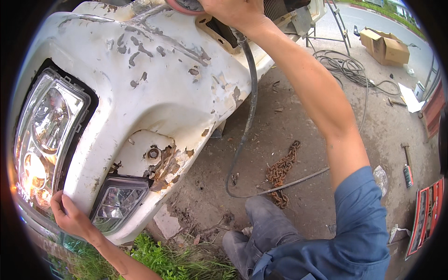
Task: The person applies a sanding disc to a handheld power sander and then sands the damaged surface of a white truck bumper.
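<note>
At the top edge my right hand is closed round an air sander, partly cut off by the frame. The sander's round pad is at the upper bumper surface, and its dark air hose hangs from beneath my wrist. My left hand grips the edge of the white bumper with curled fingers, between the big headlight and the small fog light. Grey filler patches and chipped paint mark the bumper. Beside a bolt, the paint flakes to brown.
A rusty chain lies on the ground by my legs, the hose crossing it. Further right are coiled hose, a cardboard box, a hammer and a red-framed panel. Weeds grow below the bumper.
</note>
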